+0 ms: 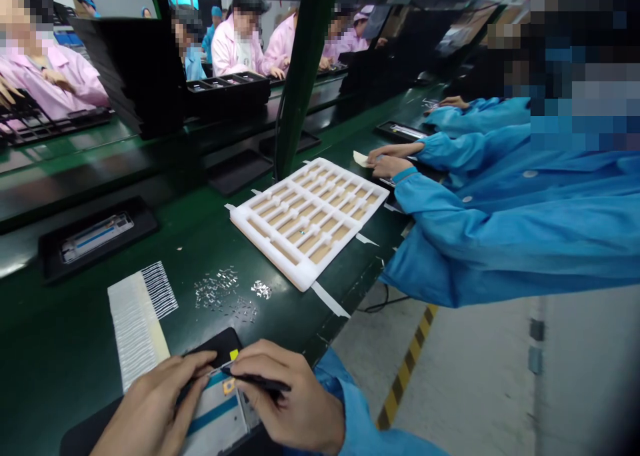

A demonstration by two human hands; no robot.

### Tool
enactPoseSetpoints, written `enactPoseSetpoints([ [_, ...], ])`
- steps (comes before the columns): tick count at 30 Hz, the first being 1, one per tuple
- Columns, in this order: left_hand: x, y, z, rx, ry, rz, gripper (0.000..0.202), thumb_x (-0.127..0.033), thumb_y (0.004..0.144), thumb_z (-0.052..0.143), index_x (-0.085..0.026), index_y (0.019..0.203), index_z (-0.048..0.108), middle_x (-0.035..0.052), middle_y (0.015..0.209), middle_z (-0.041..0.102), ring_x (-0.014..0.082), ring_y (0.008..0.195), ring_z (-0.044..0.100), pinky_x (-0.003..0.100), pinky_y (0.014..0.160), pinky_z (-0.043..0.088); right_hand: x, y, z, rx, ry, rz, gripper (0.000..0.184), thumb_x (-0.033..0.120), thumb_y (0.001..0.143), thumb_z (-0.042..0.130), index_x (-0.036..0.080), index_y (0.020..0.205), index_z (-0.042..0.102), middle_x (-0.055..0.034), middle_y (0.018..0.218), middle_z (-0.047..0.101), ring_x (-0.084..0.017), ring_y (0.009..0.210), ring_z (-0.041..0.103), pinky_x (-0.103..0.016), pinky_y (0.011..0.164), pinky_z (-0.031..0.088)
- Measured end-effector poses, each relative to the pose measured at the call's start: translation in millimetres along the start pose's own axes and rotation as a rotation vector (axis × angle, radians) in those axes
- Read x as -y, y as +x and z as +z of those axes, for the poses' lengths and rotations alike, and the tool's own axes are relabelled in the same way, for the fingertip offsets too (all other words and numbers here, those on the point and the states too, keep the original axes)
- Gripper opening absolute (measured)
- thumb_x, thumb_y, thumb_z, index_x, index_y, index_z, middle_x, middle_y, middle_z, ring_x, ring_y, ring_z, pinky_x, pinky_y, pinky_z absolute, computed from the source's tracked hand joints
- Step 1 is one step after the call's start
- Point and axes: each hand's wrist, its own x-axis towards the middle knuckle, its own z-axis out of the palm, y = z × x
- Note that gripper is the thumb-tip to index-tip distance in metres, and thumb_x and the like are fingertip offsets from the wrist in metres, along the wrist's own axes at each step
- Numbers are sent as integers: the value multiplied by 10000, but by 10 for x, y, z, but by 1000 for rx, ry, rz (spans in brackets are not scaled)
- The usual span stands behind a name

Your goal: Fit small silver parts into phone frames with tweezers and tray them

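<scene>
A silvery phone frame [215, 413] with blue strips lies in a black tray [226, 343] at the bottom of the head view. My left hand [160, 399] is closed on the frame's edge, its fingertips pressed near the top corner. In my right hand [290, 393] is a slim black tool, apparently tweezers [263, 380], pinched with the tip at that corner. A small orange patch [229, 386] sits on the frame, and a yellow tab [233, 355] shows beside the tip. Whatever the tip touches is too small to make out.
Loose small metal pieces [217, 288] and a sheet of thin strips [133, 329] lie ahead. A white slotted foam tray [310, 276] is taped down beyond. Another black tray [145, 226] holds a phone frame at left. A co-worker's blue sleeve [475, 263] is at right; a green post [300, 76] stands behind.
</scene>
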Motion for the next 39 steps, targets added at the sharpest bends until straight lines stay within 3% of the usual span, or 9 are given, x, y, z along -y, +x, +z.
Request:
enactPoseSetpoints([
  [5,1,-25,-88,-66,234,286,412,-361,1145,415,-271,1156,817,10,1004,860,173,807,804,272,794,634,33,-1,53,-7,-27,16,207,133,987,689,193,1136,821,-137,1047,817,-248,974,803,-336,902,676],
  [11,523,123,-131,-130,396,18,562,-586,1129,350,-277,1108,818,52,1162,819,213,1047,792,325,943,646,57,16,9,-149,55,98,153,153,951,723,200,1046,833,-105,943,822,-239,831,801,-317,762,663],
  [14,832,180,-109,-157,490,-26,626,-566,1136,279,-216,1096,797,102,1161,798,242,1054,775,370,971,641,33,26,-37,-250,46,90,141,152,953,713,198,1012,833,-96,922,817,-234,826,796,-312,754,644],
  [17,925,178,-77,-128,563,0,566,-453,1139,272,-190,1115,772,123,1148,792,275,1058,757,427,991,626,0,25,-49,-267,40,81,142,146,951,718,196,1017,834,-93,927,820,-233,839,799,-309,765,636],
  [20,871,159,-63,-95,631,43,502,-320,1117,279,-184,1065,759,147,1095,788,311,1002,755,464,899,627,-31,21,-38,-260,45,91,138,156,953,725,194,1030,832,-96,934,817,-234,833,792,-312,751,627],
  [26,772,200,-126,-114,673,84,438,-286,1109,325,-204,900,700,89,807,731,265,743,740,340,622,561,-12,17,-99,-267,80,76,157,215,1034,666,207,1081,815,-105,988,804,-246,913,782,-340,827,619],
  [30,638,193,-229,-152,601,137,439,-341,1129,296,-202,1050,704,98,1027,778,240,847,780,321,687,605,121,13,-156,-277,121,56,300,334,1131,546,214,1029,802,-132,1097,791,-268,1023,769,-385,937,609],
  [34,275,95,-238,-169,115,74,234,-431,1093,527,-260,1083,686,16,1038,772,147,894,779,189,768,600,246,4,-51,-293,86,63,267,257,1114,550,198,1015,791,-107,960,773,-226,883,751,-320,782,598],
  [39,-256,-22,-56,-161,-526,-240,269,-481,1025,671,-267,868,709,-49,784,743,106,702,739,137,692,575,251,-31,209,-187,70,137,86,160,934,762,181,993,821,-68,880,764,-146,649,665,-234,572,503],
])
